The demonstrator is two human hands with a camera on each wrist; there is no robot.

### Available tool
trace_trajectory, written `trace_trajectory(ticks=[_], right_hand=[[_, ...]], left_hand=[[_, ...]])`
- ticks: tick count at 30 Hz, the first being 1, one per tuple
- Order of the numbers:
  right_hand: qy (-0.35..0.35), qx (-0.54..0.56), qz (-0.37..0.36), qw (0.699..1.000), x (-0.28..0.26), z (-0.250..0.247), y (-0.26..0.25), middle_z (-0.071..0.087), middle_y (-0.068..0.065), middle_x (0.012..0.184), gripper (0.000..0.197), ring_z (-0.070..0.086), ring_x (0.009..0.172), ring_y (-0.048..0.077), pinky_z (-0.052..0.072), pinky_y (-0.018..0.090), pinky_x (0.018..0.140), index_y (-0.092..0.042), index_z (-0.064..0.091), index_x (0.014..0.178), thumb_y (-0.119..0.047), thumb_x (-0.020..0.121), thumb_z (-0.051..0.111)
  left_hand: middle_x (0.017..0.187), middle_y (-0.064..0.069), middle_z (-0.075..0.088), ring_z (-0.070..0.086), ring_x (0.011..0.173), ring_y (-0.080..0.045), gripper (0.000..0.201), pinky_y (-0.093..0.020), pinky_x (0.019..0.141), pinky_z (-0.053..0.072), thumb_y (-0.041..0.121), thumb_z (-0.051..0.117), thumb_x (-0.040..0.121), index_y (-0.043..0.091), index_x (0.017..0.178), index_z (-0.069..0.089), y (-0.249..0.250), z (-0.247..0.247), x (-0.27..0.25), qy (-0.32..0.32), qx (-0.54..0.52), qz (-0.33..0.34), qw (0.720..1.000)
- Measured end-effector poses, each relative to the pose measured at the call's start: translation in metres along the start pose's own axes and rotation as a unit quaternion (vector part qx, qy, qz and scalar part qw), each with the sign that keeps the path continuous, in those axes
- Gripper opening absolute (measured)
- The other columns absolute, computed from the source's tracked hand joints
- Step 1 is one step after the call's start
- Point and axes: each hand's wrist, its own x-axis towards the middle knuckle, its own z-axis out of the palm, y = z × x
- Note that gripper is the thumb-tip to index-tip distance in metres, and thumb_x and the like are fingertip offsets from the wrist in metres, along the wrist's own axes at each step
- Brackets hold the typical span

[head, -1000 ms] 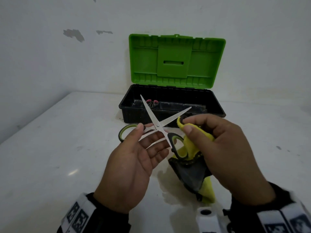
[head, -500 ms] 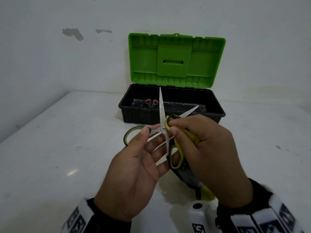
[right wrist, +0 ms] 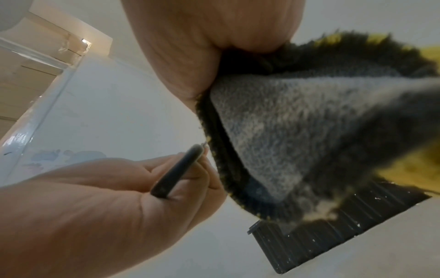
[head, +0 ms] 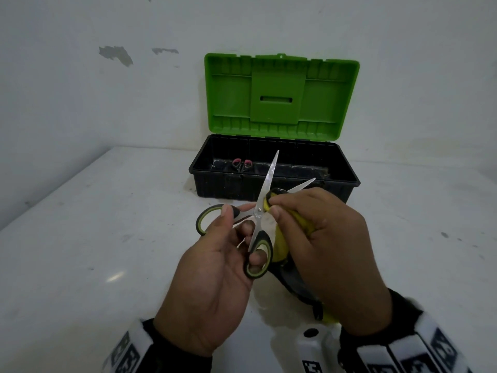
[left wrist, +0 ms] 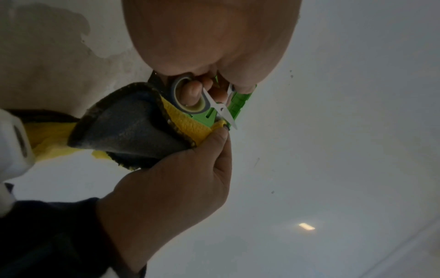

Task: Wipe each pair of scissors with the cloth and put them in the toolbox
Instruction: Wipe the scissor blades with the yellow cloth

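- White table (head: 80,251) and a scuffed wall behind; the toolbox (head: 274,184) sits with its lid up, a pink-handled pair (head: 242,165) already inside.
- My left hand (head: 212,286) holds the scissors (head: 262,208) spread, one finger curled through a handle loop, so the blades are exposed.
- My right hand (head: 322,238) pinches the cloth (head: 279,238) against a blade near the pivot, thumb and fingers pressed tight.

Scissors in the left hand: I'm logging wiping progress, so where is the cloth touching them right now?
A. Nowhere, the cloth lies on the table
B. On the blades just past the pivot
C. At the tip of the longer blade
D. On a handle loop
B: the right hand pinches the cloth against the open blades of the scissors beside the pivot, while the left hand holds the handles.
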Motion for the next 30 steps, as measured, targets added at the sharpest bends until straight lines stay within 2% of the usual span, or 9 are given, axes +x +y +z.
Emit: trace_trajectory(ticks=[3,6,12,16,19,22,24,26,30], right_hand=[[0.015,0.006,0.013,1.0,0.0,0.0,0.002,0.071,-0.006,0.095,0.018,0.063,0.087,0.006,0.055,0.041,0.078,-0.018,0.075,0.102,-0.024,0.089,0.064],[0.016,0.01,0.01,1.0,-0.001,0.001,0.0,0.071,-0.006,0.094,0.019,0.063,0.087,0.009,0.055,0.042,0.077,-0.017,0.075,0.101,-0.025,0.09,0.063],[0.033,-0.006,0.011,0.999,-0.006,0.003,0.002,0.071,-0.006,0.093,0.017,0.061,0.086,0.006,0.055,0.042,0.075,-0.017,0.075,0.101,-0.022,0.089,0.065],[0.031,-0.002,0.01,0.999,-0.01,0.008,-0.005,0.069,-0.006,0.092,0.019,0.058,0.084,0.002,0.054,0.035,0.075,-0.019,0.074,0.102,-0.025,0.09,0.061],[0.02,-0.028,-0.007,0.999,-0.016,0.012,-0.013,0.068,-0.007,0.09,0.022,0.052,0.084,0.001,0.051,0.033,0.072,-0.021,0.075,0.102,-0.028,0.09,0.058],[0.037,-0.045,-0.004,0.998,-0.019,0.009,-0.011,0.069,-0.004,0.091,0.019,0.054,0.082,0.003,0.052,0.033,0.07,-0.018,0.075,0.101,-0.025,0.09,0.062],[0.052,-0.032,0.014,0.998,-0.019,0.004,-0.006,0.069,-0.002,0.092,0.018,0.061,0.08,0.011,0.055,0.036,0.069,-0.016,0.075,0.101,-0.023,0.088,0.064],[0.057,-0.028,0.022,0.998,-0.021,0.0,-0.005,0.07,-0.001,0.093,0.02,0.064,0.079,0.016,0.056,0.037,0.069,-0.015,0.076,0.101,-0.025,0.089,0.063],[0.052,-0.029,0.022,0.998,-0.022,0.001,-0.009,0.07,-0.002,0.093,0.024,0.064,0.079,0.015,0.056,0.038,0.069,-0.015,0.076,0.103,-0.028,0.09,0.06]], left_hand=[[0.071,-0.002,0.047,0.038,0.058,-0.011,0.038,-0.024,0.048,0.033,0.042,0.047,0.093,0.01,0.096,0.066,-0.004,0.003,0.002,0.012,0.012,0.033,0.999],[0.069,-0.001,0.048,0.035,0.057,-0.01,0.037,-0.022,0.045,0.03,0.043,0.048,0.091,0.008,0.094,0.062,-0.007,0.005,0.003,0.025,0.035,0.061,0.997],[0.071,-0.003,0.052,0.037,0.053,-0.009,0.027,-0.021,0.042,0.03,0.028,0.048,0.096,0.007,0.087,0.062,-0.011,0.005,0.003,0.037,0.057,0.111,0.991],[0.067,0.0,0.053,0.037,0.047,-0.006,0.025,-0.018,0.037,0.029,0.034,0.051,0.09,0.011,0.086,0.062,-0.015,0.008,0.004,0.062,0.088,0.154,0.982],[0.063,0.002,0.048,0.039,0.043,-0.005,0.028,-0.017,0.035,0.031,0.04,0.051,0.091,0.016,0.083,0.062,-0.016,0.012,0.005,0.102,0.107,0.16,0.976],[0.06,0.004,0.042,0.036,0.044,-0.006,0.03,-0.017,0.035,0.031,0.041,0.052,0.095,0.018,0.079,0.065,-0.016,0.015,0.01,0.145,0.133,0.175,0.965],[0.057,0.008,0.044,0.037,0.045,-0.006,0.029,-0.018,0.037,0.031,0.039,0.052,0.098,0.019,0.081,0.065,-0.017,0.015,0.013,0.162,0.146,0.187,0.958],[0.055,0.011,0.047,0.038,0.046,-0.005,0.025,-0.018,0.039,0.031,0.034,0.052,0.099,0.018,0.082,0.062,-0.017,0.016,0.015,0.168,0.148,0.187,0.956],[0.053,0.013,0.051,0.042,0.041,-0.002,0.024,-0.016,0.038,0.035,0.024,0.052,0.1,0.015,0.079,0.055,-0.02,0.018,0.016,0.152,0.147,0.184,0.96]])
